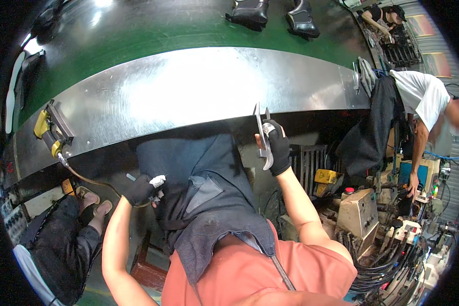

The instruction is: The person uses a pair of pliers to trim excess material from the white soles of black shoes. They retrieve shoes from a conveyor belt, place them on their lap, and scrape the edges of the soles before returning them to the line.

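My right hand [275, 145], in a black fingerless glove, is closed round a silver metal hand tool [262, 137] with a long narrow bar and a curved lower end. It is raised at the front edge of the metal-topped bench [311, 97]. My left hand [140, 191], also in a black glove, is low beside the dark apron [188, 158] on my lap. Its fingers are curled, with something white and crumpled [158, 181] at the tips; whether this is held or wrapped round a finger I cannot tell.
A yellow and black air tool [48, 133] with a hose lies on the bench's left end. Black boots [250, 13] stand on the green belt [188, 38]. A seated person's legs [71, 229] are at left. A co-worker [423, 97] bends over machinery and cables [359, 214] at right.
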Available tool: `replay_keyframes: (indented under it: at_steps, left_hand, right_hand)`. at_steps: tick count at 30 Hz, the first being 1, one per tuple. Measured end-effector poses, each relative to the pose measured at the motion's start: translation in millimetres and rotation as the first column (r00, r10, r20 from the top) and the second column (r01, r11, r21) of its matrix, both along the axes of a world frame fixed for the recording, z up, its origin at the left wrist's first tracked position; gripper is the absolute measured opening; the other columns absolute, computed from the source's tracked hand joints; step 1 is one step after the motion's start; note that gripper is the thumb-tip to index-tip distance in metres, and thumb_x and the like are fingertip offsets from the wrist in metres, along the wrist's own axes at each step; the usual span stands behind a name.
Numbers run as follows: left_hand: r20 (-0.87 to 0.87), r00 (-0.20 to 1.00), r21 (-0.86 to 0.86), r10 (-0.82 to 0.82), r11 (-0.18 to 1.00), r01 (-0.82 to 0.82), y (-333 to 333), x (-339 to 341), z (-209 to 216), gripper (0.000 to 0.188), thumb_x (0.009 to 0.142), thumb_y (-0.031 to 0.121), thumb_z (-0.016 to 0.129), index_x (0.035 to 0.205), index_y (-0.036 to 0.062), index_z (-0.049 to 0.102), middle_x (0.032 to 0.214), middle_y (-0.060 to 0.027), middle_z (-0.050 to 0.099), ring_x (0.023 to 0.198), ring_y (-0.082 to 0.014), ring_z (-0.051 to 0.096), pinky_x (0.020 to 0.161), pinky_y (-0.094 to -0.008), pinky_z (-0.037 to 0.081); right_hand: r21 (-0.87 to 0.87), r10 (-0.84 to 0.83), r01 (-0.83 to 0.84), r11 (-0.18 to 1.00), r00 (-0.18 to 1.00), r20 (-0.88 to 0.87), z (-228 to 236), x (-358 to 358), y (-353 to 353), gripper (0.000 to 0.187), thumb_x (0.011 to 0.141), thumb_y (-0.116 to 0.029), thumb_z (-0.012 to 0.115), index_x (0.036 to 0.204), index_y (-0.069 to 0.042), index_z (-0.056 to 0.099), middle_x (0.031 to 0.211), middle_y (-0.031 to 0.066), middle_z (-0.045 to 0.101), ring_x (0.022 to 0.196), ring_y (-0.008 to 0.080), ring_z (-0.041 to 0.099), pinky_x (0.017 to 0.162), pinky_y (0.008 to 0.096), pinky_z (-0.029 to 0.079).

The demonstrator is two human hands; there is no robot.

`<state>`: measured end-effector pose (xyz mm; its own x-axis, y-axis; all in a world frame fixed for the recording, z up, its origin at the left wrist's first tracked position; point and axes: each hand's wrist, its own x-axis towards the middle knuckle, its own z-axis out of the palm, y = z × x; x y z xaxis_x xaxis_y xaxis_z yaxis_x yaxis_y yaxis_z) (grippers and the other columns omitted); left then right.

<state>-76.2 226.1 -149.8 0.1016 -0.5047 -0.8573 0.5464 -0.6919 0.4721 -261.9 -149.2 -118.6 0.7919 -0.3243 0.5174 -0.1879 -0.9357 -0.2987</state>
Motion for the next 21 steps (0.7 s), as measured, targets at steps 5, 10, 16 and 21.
replay_keyframes:
  at_steps: [5,10,16,21]
  left_hand:
    - [-0.03,0.999,0.055,0.01,0.998,-0.009,8,-1,-10,0.032,0.092,0.034,0.058,0.093,0.0029,0.064,0.068,-0.0131,0.062,0.05,-0.0221,0.06,0.042,-0.0372,0.051]
    - [-0.011,1.0,-0.002,0.005,1.0,-0.005,2,-1,-5,0.039,0.091,0.037,0.059,0.085,-0.001,0.064,0.066,-0.0133,0.062,0.049,-0.0225,0.059,0.042,-0.0378,0.051]
    - [0.016,0.994,0.074,-0.104,0.992,0.102,10,1,-18,0.03,0.095,0.033,0.054,0.11,0.0085,0.061,0.07,-0.0131,0.065,0.054,-0.0251,0.064,0.045,-0.0396,0.053]
    - [-0.026,1.0,-0.012,-0.011,1.0,0.011,17,-2,-31,0.039,0.092,0.037,0.057,0.091,-0.0012,0.066,0.067,-0.0143,0.063,0.051,-0.023,0.061,0.043,-0.0369,0.051]
  right_hand:
    - [0.027,0.042,-0.038,0.999,0.988,-0.151,7,1,-9,0.033,0.073,-0.002,0.071,0.102,-0.004,0.056,0.106,0.0134,0.059,0.088,0.0307,0.063,0.072,0.035,0.053]
    - [0.322,-0.003,0.036,0.946,0.995,-0.1,-7,-7,-5,0.04,0.069,0.004,0.071,0.105,-0.004,0.055,0.109,0.0134,0.058,0.089,0.0288,0.062,0.072,0.0339,0.054]
    - [0.449,0.042,0.058,0.892,0.977,-0.21,0,-10,-14,0.024,0.093,-0.016,0.053,0.113,-0.003,0.054,0.104,0.0128,0.06,0.087,0.0228,0.065,0.072,0.0305,0.055]
    - [0.227,0.032,-0.031,0.973,0.999,-0.004,13,-5,-4,0.028,0.092,-0.021,0.057,0.108,0.001,0.057,0.099,0.0172,0.062,0.087,0.0265,0.064,0.072,0.032,0.053]
